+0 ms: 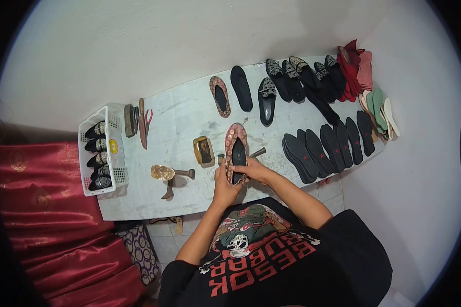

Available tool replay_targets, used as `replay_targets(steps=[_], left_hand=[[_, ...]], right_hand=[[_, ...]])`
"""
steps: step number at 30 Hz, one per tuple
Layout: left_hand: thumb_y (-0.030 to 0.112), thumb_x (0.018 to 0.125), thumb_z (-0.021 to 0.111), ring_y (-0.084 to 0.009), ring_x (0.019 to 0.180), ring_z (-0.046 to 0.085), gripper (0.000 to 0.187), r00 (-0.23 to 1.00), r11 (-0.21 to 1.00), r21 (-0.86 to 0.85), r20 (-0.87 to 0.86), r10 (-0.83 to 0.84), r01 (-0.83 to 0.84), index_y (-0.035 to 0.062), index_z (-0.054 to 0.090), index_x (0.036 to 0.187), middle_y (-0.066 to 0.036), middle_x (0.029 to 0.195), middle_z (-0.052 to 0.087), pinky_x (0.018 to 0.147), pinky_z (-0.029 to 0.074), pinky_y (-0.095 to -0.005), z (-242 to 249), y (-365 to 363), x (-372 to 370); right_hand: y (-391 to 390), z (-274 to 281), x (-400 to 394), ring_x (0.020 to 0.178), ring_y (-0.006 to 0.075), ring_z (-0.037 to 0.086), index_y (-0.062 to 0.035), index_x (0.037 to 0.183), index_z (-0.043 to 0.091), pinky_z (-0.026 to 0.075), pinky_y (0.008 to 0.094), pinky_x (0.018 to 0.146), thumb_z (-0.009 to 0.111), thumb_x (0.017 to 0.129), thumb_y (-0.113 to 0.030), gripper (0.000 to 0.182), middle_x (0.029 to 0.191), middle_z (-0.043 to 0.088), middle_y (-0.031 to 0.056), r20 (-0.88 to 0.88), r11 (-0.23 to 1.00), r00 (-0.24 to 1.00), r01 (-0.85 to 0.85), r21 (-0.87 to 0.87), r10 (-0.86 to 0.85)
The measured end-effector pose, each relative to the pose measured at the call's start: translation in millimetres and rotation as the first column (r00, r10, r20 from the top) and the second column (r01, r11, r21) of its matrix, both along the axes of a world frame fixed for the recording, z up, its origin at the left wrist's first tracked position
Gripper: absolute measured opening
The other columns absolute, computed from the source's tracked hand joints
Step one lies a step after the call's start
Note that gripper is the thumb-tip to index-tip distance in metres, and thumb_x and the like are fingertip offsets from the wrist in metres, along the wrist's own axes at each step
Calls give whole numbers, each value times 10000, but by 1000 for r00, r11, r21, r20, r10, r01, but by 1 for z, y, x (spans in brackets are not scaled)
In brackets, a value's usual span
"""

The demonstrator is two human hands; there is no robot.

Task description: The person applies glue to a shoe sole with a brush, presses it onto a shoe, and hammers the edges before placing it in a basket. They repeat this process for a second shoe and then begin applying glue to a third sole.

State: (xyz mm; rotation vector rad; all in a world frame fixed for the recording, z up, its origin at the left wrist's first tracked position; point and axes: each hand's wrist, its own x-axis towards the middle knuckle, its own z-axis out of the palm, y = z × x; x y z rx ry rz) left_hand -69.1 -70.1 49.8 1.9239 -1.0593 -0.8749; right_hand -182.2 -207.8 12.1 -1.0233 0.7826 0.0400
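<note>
A reddish-pink flat shoe (236,134) with a pale dotted pattern is held over the front of the table, its toe pointing away from me. Its dark insole (238,158) shows through the opening. My left hand (226,185) grips the heel end from the left. On the opposite side, my right hand (254,170) closes around the shoe, thumb at the opening. Behind the shoe lies a partly hidden tool (259,152) that sticks out at the right. To the left sits a tin (204,151) with dark brown contents.
A metal shoe last stand (170,176) stands front left. A white basket (119,169) holds several shoes. Pliers (148,118) and a knife (142,128) lie behind. A matching pink shoe (219,94) is at the back. Black soles (322,151) and black shoes (292,82) fill the right.
</note>
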Motion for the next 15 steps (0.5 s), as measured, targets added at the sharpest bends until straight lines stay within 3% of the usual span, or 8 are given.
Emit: replay_targets(steps=[2,4,5,6,7,9,13,15], left_hand=[[36,753,842,-318,1297,542,1056,1000,998,56,0,6,-6,-11,229,1612,-232,1382,481,1086,472,-380,-1,0,7],[89,768,877,-306,1221,579,1088,958,997,-72,-286,18,-41,-36,197,1609,-214,1343,495,1015,512,-397,-25,-1,18],[116,775,894,-300,1183,598,1108,908,989,-131,-420,8,-70,-48,181,1607,-206,1324,501,979,532,-406,-38,0,25],[153,853,843,-222,1111,606,1041,797,981,-146,-604,13,-126,-34,163,1618,-172,1321,493,916,545,-347,-18,-3,26],[161,877,825,-199,1088,599,1020,825,997,-51,-565,24,-64,-22,158,1626,-155,1319,505,920,532,-330,-24,-2,35],[179,925,789,-153,1043,587,979,878,988,147,-479,26,51,2,148,1643,-122,1314,529,927,505,-295,-42,12,52],[201,992,709,-137,1012,545,794,756,916,153,-623,-202,371,32,260,1625,-86,1235,557,906,495,-296,-39,36,86],[207,1001,699,-144,1029,552,744,723,928,119,-664,-190,354,36,302,1607,-80,1247,559,931,489,-303,-41,52,95]], right_hand=[[1,-14,6,771,147,713,-6,1293,639,547,279,563,778,935,-222,441,1001,753,87,48,998,997,57,20,-58],[-4,-28,20,657,167,711,10,1212,665,526,281,465,764,946,-191,348,973,753,105,91,990,988,113,82,-121],[-12,-33,28,650,170,709,15,1205,663,530,284,471,763,945,-185,342,972,753,110,44,993,993,112,22,-113],[-25,-29,39,642,174,708,20,1199,662,535,288,477,761,945,-179,337,972,753,116,-4,993,994,108,-41,-109],[-40,-22,51,635,177,706,26,1192,660,540,291,483,760,945,-173,332,971,754,121,-53,989,993,99,-108,-106],[-64,-17,82,754,234,731,37,1219,648,589,359,637,762,923,-154,370,970,757,151,-96,929,983,114,-353,-157],[-116,-58,156,971,366,733,31,1250,651,573,441,877,770,878,-150,431,1028,750,233,-161,723,973,8,-691,-165],[-133,-67,190,1040,400,720,40,1243,662,550,456,943,780,862,-170,451,1055,742,264,-238,615,964,-117,-779,-118]])
